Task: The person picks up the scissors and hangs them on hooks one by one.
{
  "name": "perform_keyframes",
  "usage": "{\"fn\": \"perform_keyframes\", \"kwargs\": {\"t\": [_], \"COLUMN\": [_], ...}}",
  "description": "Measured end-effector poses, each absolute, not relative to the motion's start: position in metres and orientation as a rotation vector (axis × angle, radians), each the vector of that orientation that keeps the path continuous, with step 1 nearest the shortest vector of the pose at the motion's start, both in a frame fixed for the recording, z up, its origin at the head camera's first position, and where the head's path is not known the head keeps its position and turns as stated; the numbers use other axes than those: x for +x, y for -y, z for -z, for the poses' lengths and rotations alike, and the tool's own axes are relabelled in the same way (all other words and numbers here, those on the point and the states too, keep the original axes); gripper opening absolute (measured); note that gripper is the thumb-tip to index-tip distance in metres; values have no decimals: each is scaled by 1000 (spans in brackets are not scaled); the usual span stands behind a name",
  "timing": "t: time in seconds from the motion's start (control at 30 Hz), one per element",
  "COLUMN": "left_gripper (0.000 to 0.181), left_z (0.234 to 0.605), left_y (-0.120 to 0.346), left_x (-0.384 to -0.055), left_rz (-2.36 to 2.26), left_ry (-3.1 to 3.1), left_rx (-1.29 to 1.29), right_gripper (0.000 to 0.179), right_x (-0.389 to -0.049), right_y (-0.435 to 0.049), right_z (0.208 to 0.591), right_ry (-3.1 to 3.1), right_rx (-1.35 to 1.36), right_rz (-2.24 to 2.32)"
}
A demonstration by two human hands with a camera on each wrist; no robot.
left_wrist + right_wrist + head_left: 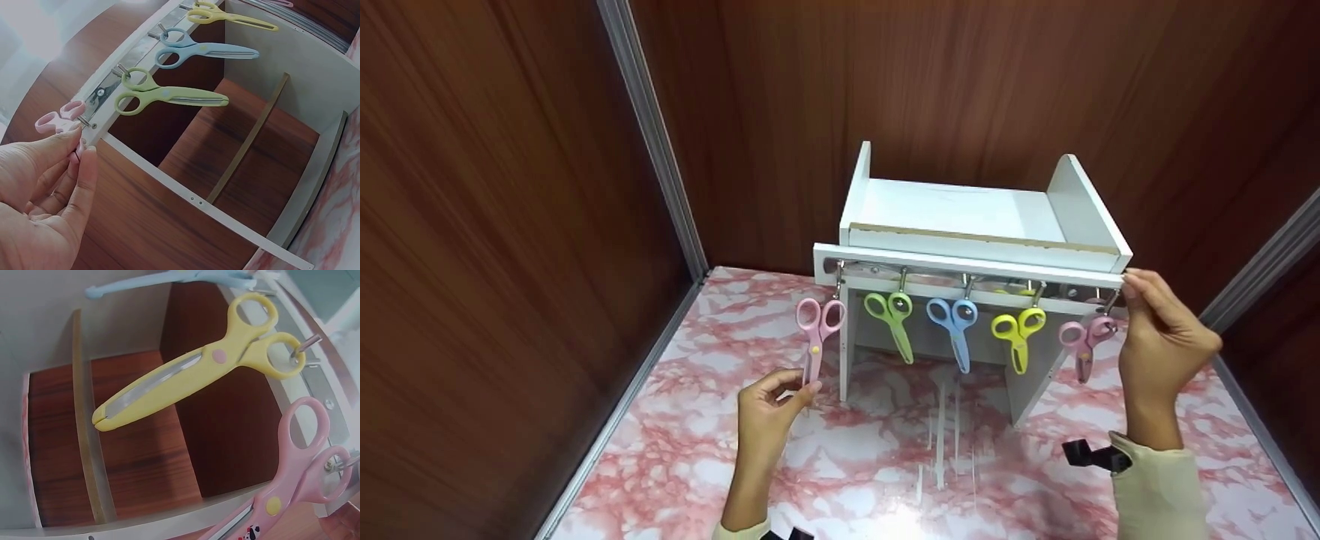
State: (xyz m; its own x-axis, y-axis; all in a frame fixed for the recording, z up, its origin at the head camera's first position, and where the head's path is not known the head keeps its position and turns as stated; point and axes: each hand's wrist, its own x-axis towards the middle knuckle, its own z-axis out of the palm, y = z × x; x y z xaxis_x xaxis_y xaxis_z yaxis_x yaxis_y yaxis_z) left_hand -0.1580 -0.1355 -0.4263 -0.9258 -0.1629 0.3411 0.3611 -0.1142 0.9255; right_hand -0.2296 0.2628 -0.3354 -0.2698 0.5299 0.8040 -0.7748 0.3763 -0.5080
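While five pairs of small plastic-handled scissors hang in a row from metal hooks under the front rail of a white wooden shelf unit [982,217], the person's left hand [769,409] reaches up to the leftmost pair, the pale pink scissors [816,334]. Its grip is nearly closed: thumb and forefinger pinch the lower end of the blades, and the left wrist view shows the fingertips [84,154] pressed together just below the pink handles, whose loop hangs on its hook. The right hand [1162,337] is raised at the far right end of the rail, its fingers curled at the hook [1110,300] that carries the second pink pair of scissors [1084,341]; the head view does not settle whether the fingertips clasp the hook, the rail end or the handle loop, so how that grip stands cannot be told. Between the two pink pairs hang the green scissors [891,319], the blue scissors [955,322] and the yellow scissors [1018,334], blades pointing down, each apart from its neighbours. The shelf unit stands on a bench topped with pink-and-white marble pattern [697,450], set in a corner of dark brown wood-grain wall panels [495,247].
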Motion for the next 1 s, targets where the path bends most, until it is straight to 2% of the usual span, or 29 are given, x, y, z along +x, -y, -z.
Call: {"fn": "perform_keyframes", "kwargs": {"t": [1.0], "left_gripper": [16], "left_z": [429], "left_y": [130], "left_x": [-178], "left_rz": [2135], "left_ry": [1783], "left_rx": [-184], "right_gripper": [8], "right_x": [-230], "right_y": [-263], "right_z": [335], "right_ry": [1349], "right_rx": [258], "right_rz": [-1269]}}
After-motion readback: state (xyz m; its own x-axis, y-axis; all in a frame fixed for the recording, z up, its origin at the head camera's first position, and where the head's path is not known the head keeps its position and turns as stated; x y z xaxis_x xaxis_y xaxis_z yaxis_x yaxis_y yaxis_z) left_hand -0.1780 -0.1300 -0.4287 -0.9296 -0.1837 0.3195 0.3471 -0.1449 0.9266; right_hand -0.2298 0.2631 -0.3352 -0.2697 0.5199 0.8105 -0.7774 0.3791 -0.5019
